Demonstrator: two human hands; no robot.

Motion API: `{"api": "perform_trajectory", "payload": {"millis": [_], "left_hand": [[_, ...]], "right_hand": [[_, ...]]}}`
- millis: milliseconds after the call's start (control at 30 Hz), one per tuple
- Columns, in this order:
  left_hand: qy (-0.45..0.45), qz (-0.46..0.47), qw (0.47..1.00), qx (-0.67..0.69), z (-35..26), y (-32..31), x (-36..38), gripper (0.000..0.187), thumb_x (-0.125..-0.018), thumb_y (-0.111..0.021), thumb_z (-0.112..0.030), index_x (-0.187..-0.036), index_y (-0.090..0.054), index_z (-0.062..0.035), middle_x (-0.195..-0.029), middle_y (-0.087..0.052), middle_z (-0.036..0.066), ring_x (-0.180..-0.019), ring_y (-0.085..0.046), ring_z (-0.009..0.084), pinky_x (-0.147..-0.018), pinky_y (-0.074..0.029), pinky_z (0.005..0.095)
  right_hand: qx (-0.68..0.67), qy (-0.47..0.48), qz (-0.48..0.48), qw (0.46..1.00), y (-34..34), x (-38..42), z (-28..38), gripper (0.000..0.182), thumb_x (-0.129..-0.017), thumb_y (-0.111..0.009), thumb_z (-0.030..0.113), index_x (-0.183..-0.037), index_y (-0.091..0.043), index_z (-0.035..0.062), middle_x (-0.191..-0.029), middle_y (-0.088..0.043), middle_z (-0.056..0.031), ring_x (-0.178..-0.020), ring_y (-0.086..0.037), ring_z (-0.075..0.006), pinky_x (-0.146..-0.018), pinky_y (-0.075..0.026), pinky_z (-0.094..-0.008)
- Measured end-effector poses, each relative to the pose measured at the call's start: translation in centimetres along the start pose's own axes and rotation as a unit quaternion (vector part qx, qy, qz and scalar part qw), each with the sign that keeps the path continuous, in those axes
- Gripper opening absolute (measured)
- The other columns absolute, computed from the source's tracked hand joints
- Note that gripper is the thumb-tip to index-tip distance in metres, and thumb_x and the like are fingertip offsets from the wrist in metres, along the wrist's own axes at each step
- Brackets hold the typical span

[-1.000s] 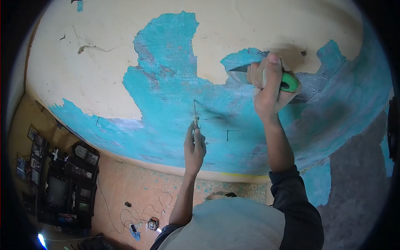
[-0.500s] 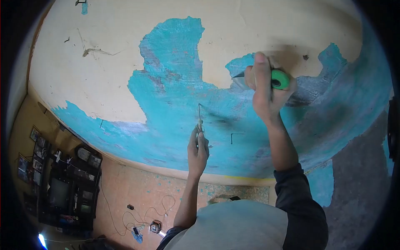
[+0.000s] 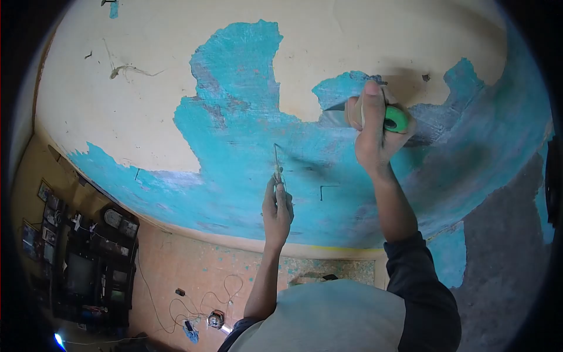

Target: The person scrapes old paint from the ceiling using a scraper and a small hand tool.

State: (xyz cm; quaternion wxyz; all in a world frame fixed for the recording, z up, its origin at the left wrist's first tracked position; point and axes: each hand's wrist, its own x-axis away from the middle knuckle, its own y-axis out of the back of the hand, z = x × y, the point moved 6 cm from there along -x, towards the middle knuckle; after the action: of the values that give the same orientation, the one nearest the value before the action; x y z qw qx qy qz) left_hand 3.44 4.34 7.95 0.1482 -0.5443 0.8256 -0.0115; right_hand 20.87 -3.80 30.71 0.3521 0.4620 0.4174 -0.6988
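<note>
My right hand (image 3: 378, 126) is wrapped round a scraper with a green handle (image 3: 396, 119). Its flat metal blade (image 3: 334, 118) lies at the wall, at the lower left of a turquoise patch (image 3: 343, 89) bordered by cream paint (image 3: 305, 64). Lower and to the left, my left hand (image 3: 277, 211) holds a thin object (image 3: 277, 167) between its fingers, close to a bent metal hook (image 3: 275, 149) on the turquoise wall (image 3: 234, 146). What exactly the left fingers grip is too small to tell.
Another bent hook (image 3: 321, 192) sticks out of the wall between my arms. Below lies a floor (image 3: 170, 252) with paint flakes, loose cable (image 3: 176, 302) and a round object (image 3: 216, 319). A dark cabinet with a television (image 3: 80, 273) stands at the lower left.
The scraper and my right hand have shifted slightly right and down against the wall. More of the turquoise patch's top edge shows. The whole view has moved a little; my left hand keeps its grip.
</note>
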Motion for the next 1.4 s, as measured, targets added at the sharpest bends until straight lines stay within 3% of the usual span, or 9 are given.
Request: {"api": "perform_trajectory", "payload": {"millis": [200,233,400,500,633,1033,1133,1200,1400], "left_hand": [[0.012,-0.010,1.000,-0.003,0.4,0.1,0.0,0.050,-0.115,-0.043,-0.035,-0.151,-0.048,-0.0003,-0.069,-0.039,-0.007,-0.056,-0.033,0.0019,-0.047,-0.029,0.0220],[0.016,-0.012,1.000,-0.005,0.5,0.2,0.3,0.050,-0.115,-0.043,-0.035,-0.151,-0.048,-0.0003,-0.069,-0.039,-0.007,-0.056,-0.033,0.0019,-0.047,-0.029,0.0220],[-0.006,-0.011,1.000,-0.006,0.5,0.1,0.0,0.050,-0.115,-0.044,-0.037,-0.149,-0.049,-0.0015,-0.070,-0.039,-0.008,-0.056,-0.032,0.0012,-0.047,-0.028,0.0213],[0.021,-0.001,1.000,0.016,-0.1,-0.1,0.2,0.050,-0.114,-0.044,-0.039,-0.147,-0.051,-0.0012,-0.070,-0.039,-0.007,-0.056,-0.032,0.0012,-0.047,-0.028,0.0211],[0.007,-0.003,1.000,0.014,0.2,0.1,0.3,0.049,-0.114,-0.044,-0.039,-0.146,-0.051,-0.0015,-0.070,-0.040,-0.007,-0.056,-0.033,0.0011,-0.047,-0.029,0.0206],[0.024,0.003,0.999,0.030,-0.4,-0.1,0.5,0.045,-0.114,-0.047,-0.037,-0.147,-0.049,-0.0063,-0.071,-0.039,-0.008,-0.052,-0.029,-0.0004,-0.042,-0.023,0.0204],[0.027,0.004,0.999,0.031,-0.6,0.0,0.6,0.047,-0.114,-0.046,-0.037,-0.146,-0.050,-0.0032,-0.071,-0.042,-0.008,-0.054,-0.034,0.0002,-0.045,-0.031,0.0206],[0.018,0.009,1.000,0.020,-0.6,0.1,0.5,0.047,-0.114,-0.046,-0.036,-0.146,-0.050,-0.0032,-0.071,-0.042,-0.008,-0.054,-0.035,0.0001,-0.045,-0.032,0.0206],[0.024,0.014,0.999,0.029,-0.8,-0.1,0.5,0.049,-0.114,-0.046,-0.037,-0.148,-0.048,-0.0025,-0.071,-0.042,-0.008,-0.054,-0.035,0.0003,-0.045,-0.032,0.0209]], "right_hand": [[-0.045,-0.037,-0.059,0.997,0.0,-0.3,0.3,0.042,-0.105,-0.061,0.007,-0.064,-0.047,0.0075,-0.055,-0.043,0.0044,-0.050,-0.039,-0.0026,-0.045,-0.027,-0.0255],[0.051,-0.036,0.011,0.998,-0.7,-0.5,-0.7,0.042,-0.106,-0.060,0.009,-0.066,-0.049,0.0065,-0.055,-0.044,0.0050,-0.050,-0.039,-0.0028,-0.045,-0.027,-0.0255],[-0.013,-0.041,-0.048,0.998,-0.5,-2.1,1.7,0.043,-0.105,-0.061,0.008,-0.064,-0.047,0.0066,-0.056,-0.044,0.0058,-0.051,-0.040,-0.0018,-0.045,-0.027,-0.0253],[0.083,-0.003,0.027,0.996,-1.2,-1.2,-0.2,0.043,-0.107,-0.060,0.011,-0.065,-0.049,0.0069,-0.057,-0.046,0.0052,-0.051,-0.039,-0.0018,-0.045,-0.026,-0.0258],[-0.009,-0.042,-0.043,0.998,-0.5,-1.8,2.1,0.040,-0.105,-0.061,0.008,-0.066,-0.050,0.0074,-0.056,-0.047,0.0050,-0.051,-0.041,-0.0018,-0.045,-0.029,-0.0250],[0.026,-0.036,-0.018,0.999,-0.3,-0.2,-0.3,0.041,-0.106,-0.059,0.008,-0.067,-0.048,0.0066,-0.055,-0.044,0.0051,-0.051,-0.041,-0.0022,-0.045,-0.028,-0.0249],[0.083,-0.016,0.000,0.996,-0.2,-0.5,0.6,0.042,-0.107,-0.058,0.011,-0.066,-0.049,0.0070,-0.055,-0.044,0.0042,-0.050,-0.040,-0.0032,-0.046,-0.028,-0.0254],[-0.066,-0.035,-0.050,0.996,0.8,-1.1,0.8,0.043,-0.106,-0.060,0.012,-0.065,-0.049,0.0076,-0.055,-0.044,0.0038,-0.050,-0.040,-0.0035,-0.046,-0.029,-0.0255],[0.051,-0.026,-0.031,0.998,-0.3,-0.8,1.1,0.045,-0.106,-0.061,0.011,-0.064,-0.046,0.0075,-0.057,-0.045,0.0041,-0.050,-0.041,-0.0037,-0.046,-0.029,-0.0259]]}}
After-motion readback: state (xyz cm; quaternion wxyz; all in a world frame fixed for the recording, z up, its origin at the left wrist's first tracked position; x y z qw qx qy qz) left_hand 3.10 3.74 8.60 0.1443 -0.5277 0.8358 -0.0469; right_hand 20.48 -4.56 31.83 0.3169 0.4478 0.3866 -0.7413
